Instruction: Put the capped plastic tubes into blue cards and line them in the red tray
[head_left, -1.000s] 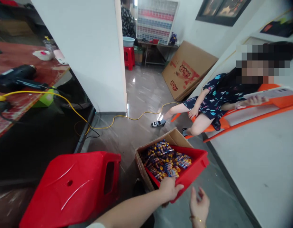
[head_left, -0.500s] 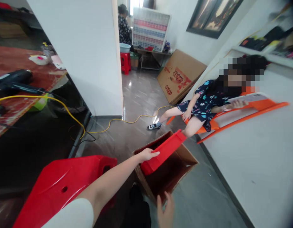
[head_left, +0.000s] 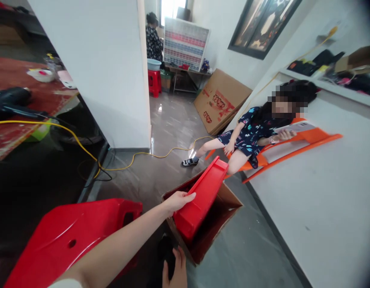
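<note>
The left hand point(head_left: 177, 201) holds the near edge of the red tray point(head_left: 199, 200) in a firm pinch, thumb along the outside; its arm reaches in from the lower left, crossing in front of the red stool point(head_left: 59, 228).

From the left, a black heat gun point(head_left: 11, 98) lies on the red-topped table point(head_left: 11, 74), with a white bowl point(head_left: 37, 76) beyond it; a yellow cord point(head_left: 53, 124) passes over the table edge and trails across the floor. The stool fills the lower left, its round hole facing up.

The right hand point(head_left: 176, 272) is at the bottom, thumb and fingers spread, palm holding nothing that shows; it is near the box's lower corner, apart from the tray.

The tray itself is tipped steeply over the open cardboard box point(head_left: 231, 196), its outer side turned up and one end inside the box; the far end rises past the rim. This is the telling change of state — at such a tilt, I judge, anything loose in it would slide into the box. Whether anything remains in the tray cannot be told, as its inside faces away; the depth of the box is dark.

Beyond the box, flat cardboard point(head_left: 221, 100) leans by the wall; to the right a seated person point(head_left: 247, 128) is on an orange chair point(head_left: 325, 136), below a cluttered shelf point(head_left: 337, 89).
</note>
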Available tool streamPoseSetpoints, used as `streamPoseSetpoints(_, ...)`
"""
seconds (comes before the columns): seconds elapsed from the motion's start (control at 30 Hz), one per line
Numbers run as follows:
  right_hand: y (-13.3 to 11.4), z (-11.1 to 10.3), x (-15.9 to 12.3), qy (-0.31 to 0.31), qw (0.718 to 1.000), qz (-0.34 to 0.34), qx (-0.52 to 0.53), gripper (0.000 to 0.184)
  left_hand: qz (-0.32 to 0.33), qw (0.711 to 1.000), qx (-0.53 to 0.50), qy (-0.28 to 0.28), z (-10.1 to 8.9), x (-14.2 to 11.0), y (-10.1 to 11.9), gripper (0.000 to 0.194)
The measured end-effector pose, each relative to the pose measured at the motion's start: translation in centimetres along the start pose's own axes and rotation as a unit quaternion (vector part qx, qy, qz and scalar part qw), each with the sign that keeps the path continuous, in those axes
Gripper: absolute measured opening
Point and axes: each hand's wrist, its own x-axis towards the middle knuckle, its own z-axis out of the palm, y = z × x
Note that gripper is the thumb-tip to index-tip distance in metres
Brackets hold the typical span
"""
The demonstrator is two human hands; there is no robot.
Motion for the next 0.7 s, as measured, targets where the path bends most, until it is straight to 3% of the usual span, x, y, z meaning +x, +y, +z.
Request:
streamPoseSetpoints(0.2,-1.2,-1.0,1.0,-0.039,0.999,0.013,0.028,0.031,0.023,0.999,-0.014,-0.027,0.6,-7.2,7.3,0.042)
streamPoseSetpoints(0.3,-2.4,-1.7,1.3,-0.062,0.996,0.042,0.052,0.033,0.041,0.999,-0.018,-0.018,0.4,-11.4,9.6,0.036)
streamPoseSetpoints(0.53,-4.1,-2.2,1.1,-0.090,0.986,0.084,0.115,0.034,0.089,0.991,-0.043,0.085,1.2,-20.9,10.6,0.042)
streamPoseSetpoints(0.7,-3.8,-4.4,3.7,-0.112,0.959,0.192,0.175,0.024,0.199,0.968,0.023,0.149,0.6,-31.1,10.3,0.049)
